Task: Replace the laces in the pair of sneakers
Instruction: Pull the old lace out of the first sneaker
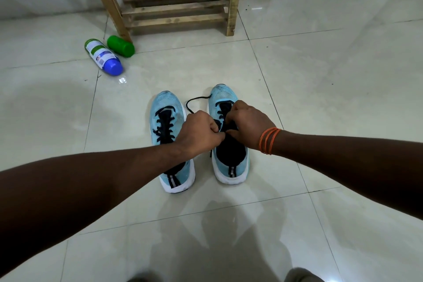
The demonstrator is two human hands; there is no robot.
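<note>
Two light blue sneakers with white soles stand side by side on the tiled floor, toes pointing away. The left sneaker (168,121) has a black lace threaded through its eyelets. Both hands work over the tongue of the right sneaker (231,162). My left hand (199,131) has its fingers curled and pinches the black lace (194,101), whose free end loops out toward the toe of the right sneaker. My right hand (248,125), with orange threads on the wrist, pinches the lace at the eyelets. The fingertips and the upper eyelets are hidden by the hands.
A wooden stool frame (174,2) stands at the back against the wall. A white bottle with a blue cap (103,57) and a green container (120,46) lie on the floor at the back left. My knees show at the bottom edge.
</note>
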